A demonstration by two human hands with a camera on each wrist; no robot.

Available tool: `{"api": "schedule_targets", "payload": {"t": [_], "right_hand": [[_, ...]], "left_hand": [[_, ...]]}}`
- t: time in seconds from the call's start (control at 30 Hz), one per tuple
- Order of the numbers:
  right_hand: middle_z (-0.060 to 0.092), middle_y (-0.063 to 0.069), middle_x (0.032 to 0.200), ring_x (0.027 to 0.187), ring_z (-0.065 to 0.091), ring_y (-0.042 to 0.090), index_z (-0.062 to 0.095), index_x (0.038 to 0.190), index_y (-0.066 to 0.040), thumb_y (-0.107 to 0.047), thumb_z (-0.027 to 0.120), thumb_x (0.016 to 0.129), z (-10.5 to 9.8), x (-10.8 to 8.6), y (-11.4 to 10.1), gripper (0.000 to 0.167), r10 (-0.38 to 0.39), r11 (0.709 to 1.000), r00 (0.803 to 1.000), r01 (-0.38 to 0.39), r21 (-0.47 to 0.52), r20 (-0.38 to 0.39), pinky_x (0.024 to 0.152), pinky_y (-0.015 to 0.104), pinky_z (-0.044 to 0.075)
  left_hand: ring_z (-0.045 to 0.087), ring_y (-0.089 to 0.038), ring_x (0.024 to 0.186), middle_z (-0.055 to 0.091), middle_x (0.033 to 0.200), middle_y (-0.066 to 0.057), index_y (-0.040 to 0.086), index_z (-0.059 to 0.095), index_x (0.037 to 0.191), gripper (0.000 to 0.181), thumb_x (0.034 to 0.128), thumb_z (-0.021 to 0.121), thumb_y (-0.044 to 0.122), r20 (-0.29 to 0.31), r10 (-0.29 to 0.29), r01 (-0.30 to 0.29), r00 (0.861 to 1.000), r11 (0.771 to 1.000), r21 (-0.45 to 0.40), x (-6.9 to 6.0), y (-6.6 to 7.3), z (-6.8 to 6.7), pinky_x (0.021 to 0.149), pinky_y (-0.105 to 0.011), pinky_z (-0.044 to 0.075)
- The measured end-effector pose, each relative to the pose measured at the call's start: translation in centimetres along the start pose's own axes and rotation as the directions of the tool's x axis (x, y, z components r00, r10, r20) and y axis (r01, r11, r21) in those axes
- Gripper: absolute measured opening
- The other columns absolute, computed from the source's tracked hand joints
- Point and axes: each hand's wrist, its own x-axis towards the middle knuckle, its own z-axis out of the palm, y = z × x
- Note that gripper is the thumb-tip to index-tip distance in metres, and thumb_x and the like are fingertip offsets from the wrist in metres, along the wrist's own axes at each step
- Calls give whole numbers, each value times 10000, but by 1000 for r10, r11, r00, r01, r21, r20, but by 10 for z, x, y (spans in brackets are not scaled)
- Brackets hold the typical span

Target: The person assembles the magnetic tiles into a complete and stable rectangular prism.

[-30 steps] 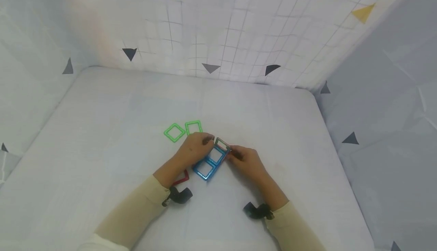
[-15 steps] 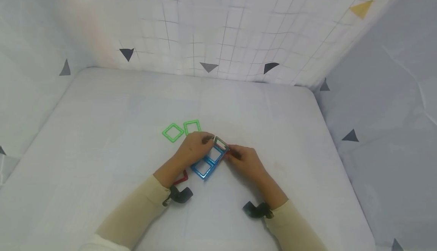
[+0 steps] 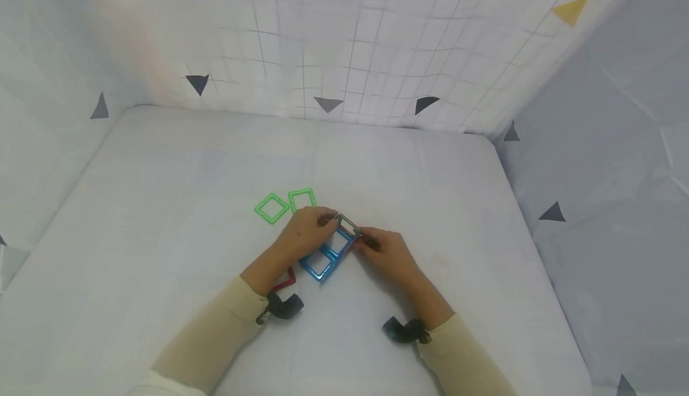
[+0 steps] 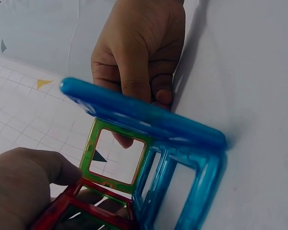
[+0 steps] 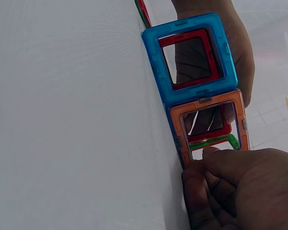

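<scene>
Blue magnetic tiles (image 3: 330,252), square and open-framed, form one face of a small box-like build on the table. A green tile (image 4: 90,148) stands at its far end, with red tiles (image 4: 93,207) along one side. In the right wrist view, an orange tile (image 5: 179,129) joins a blue tile (image 5: 185,96) edge to edge. My left hand (image 3: 307,234) holds the build's left side, thumb by the red and green tiles; its other fingers are partly hidden. My right hand (image 3: 392,258) pinches the orange tile's edge at the right end.
Two loose green square tiles (image 3: 264,216) lie flat beyond my left hand. A red tile (image 3: 284,285) lies partly under my left wrist. White sheeting with a grid and triangle marks rises behind the white table (image 3: 457,204).
</scene>
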Motion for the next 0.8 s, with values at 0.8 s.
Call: {"api": "schedule_targets", "payload": {"t": [0.8], "right_hand": [[722, -10, 1173, 1115, 670, 164, 679, 1254, -124, -184, 697, 939, -5, -1, 0, 321, 24, 998, 999, -26, 62, 39, 967, 377, 540]], "left_hand": [[574, -217, 1217, 634, 1257, -7, 175, 504, 1414, 600, 880, 725, 337, 86, 34, -48, 996, 985, 166, -56, -16, -33, 1048, -449, 479]]}}
